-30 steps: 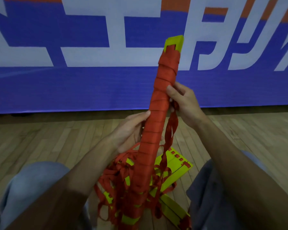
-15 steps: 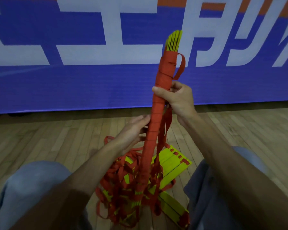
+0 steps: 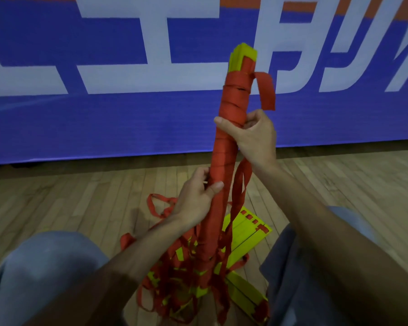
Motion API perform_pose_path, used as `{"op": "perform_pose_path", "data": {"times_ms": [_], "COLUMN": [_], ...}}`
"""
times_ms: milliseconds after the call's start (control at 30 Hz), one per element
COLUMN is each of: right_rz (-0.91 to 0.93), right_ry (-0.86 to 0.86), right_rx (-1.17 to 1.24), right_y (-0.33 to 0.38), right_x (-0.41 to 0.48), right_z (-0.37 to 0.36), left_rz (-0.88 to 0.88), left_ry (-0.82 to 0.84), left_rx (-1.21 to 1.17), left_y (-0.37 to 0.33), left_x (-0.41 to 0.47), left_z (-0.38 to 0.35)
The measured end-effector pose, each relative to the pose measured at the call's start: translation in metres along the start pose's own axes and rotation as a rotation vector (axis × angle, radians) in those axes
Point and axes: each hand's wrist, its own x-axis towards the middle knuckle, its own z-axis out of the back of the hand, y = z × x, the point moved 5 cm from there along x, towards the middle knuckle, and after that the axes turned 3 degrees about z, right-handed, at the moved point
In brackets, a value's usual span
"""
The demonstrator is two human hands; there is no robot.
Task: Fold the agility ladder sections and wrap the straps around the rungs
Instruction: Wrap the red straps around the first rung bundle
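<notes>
Now we hold the bundle of rungs [image 3: 224, 161] almost upright in front of us, a little tilted, with its lower end down in the heap of red straps [image 3: 174, 267] on the wooden floor [image 3: 57, 203]. The bundle is wrapped with red strap along nearly its whole length, and only the yellow tips [image 3: 242, 56] show at the top. Just below the tips a short strap end [image 3: 266, 90] sticks out to the right and hangs down free. Our right hand [image 3: 252, 137] grips the bundle in its upper part: the thumb lies across the front and the fingers are curled round behind. From under this hand a length of strap [image 3: 239, 184] hangs down just beside the bundle, on its right side; we cannot tell if the fingers pinch it too. Our left hand [image 3: 196, 198] grips the bundle lower, near the middle, with the thumb pressed on the front and the other fingers curled round the left side. The heap lies tangled between our knees [image 3: 45, 267], with some yellow pieces in it. Beside it on the right, some flat yellow rungs [image 3: 247, 234] lie together on the floor, with small red strap pieces at their far end. Behind all this, a blue banner [image 3: 127, 118] with big white letters stands along the edge of the floor.
</notes>
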Motion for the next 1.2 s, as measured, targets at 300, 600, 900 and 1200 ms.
{"op": "perform_pose_path", "data": {"times_ms": [300, 600, 900, 1200], "right_rz": [0.215, 0.292, 0.024, -0.020], "right_ry": [0.144, 0.252, 0.361, 0.092], "right_rx": [0.054, 0.011, 0.379, 0.246], "right_y": [0.013, 0.013, 0.016, 0.001], "right_x": [-0.002, 0.008, -0.004, 0.000], "right_z": [0.001, 0.005, -0.008, -0.005], "left_rz": [0.099, 0.075, 0.142, 0.232], "left_ry": [0.085, 0.265, 0.508, 0.176], "left_rx": [-0.355, -0.426, -0.538, -0.351], "left_y": [-0.016, -0.023, -0.026, -0.011], "left_x": [0.005, 0.004, -0.003, 0.005], "left_z": [0.026, 0.034, 0.019, 0.009]}}
